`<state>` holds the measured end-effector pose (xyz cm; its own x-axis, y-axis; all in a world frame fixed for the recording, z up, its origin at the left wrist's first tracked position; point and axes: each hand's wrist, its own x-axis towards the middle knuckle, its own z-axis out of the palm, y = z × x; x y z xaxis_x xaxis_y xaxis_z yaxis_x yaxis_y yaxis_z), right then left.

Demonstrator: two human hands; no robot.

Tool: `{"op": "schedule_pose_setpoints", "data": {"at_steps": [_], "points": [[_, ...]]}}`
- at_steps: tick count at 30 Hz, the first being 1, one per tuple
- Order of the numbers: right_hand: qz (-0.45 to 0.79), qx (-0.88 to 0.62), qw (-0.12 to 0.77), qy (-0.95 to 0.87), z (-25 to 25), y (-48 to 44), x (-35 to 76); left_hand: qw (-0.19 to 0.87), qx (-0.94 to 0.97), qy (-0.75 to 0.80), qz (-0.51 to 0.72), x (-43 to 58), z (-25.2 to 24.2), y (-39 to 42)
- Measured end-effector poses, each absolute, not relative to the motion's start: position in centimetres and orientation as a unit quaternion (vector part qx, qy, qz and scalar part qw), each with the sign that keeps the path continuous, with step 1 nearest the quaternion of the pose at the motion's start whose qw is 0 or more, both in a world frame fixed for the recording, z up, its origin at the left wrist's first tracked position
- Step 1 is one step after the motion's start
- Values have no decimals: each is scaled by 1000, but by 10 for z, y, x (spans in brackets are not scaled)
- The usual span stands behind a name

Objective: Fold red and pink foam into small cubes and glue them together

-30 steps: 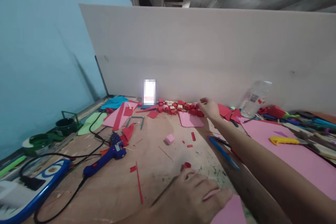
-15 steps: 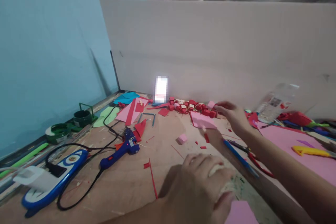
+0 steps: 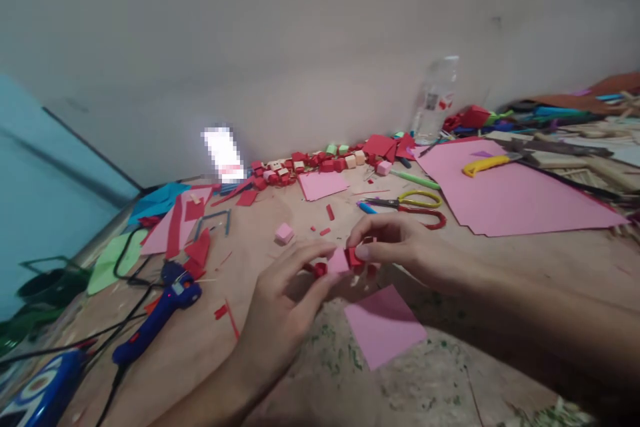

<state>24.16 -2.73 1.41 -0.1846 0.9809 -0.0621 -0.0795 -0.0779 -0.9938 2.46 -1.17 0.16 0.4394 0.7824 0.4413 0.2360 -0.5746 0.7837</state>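
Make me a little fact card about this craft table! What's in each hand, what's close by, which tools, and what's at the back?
Left hand: holds a small pink paper piece
Right hand: holds a small red paper piece
Close by: pink paper square, pink cube
Tools: blue glue gun, scissors, yellow-handled tool
Back: many little paper blocks, clear bottle

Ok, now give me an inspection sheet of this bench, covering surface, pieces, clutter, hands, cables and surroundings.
Surface: table strewn with paper scraps, green flecks near the front
Pieces: pink piece and red piece, held close together; whether joined, can't tell
Clutter: scissors, yellow-handled tool, blue glue gun
Hands: left hand grips the pink piece, right hand the red
Cables: black cable at the glue gun's handle end
Surroundings: pale board behind, blue wall at left
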Motion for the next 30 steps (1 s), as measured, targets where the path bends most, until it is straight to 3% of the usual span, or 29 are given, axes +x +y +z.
{"op": "schedule_pose_setpoints", "data": {"at_steps": [7, 17, 24, 30], "points": [[618, -425, 450, -484, 4, -28, 249, 401, 744, 354, 401, 19, -7, -8], [546, -421, 504, -520, 3, -36, 241, 284, 807, 306, 417, 24, -8, -13], [565, -439, 488, -499, -3, -35, 240, 276, 810, 293, 427, 25, -4, -15], [527, -422, 525, -518, -5, -38, 237, 295, 796, 298, 436, 27, -5, -14]]}}
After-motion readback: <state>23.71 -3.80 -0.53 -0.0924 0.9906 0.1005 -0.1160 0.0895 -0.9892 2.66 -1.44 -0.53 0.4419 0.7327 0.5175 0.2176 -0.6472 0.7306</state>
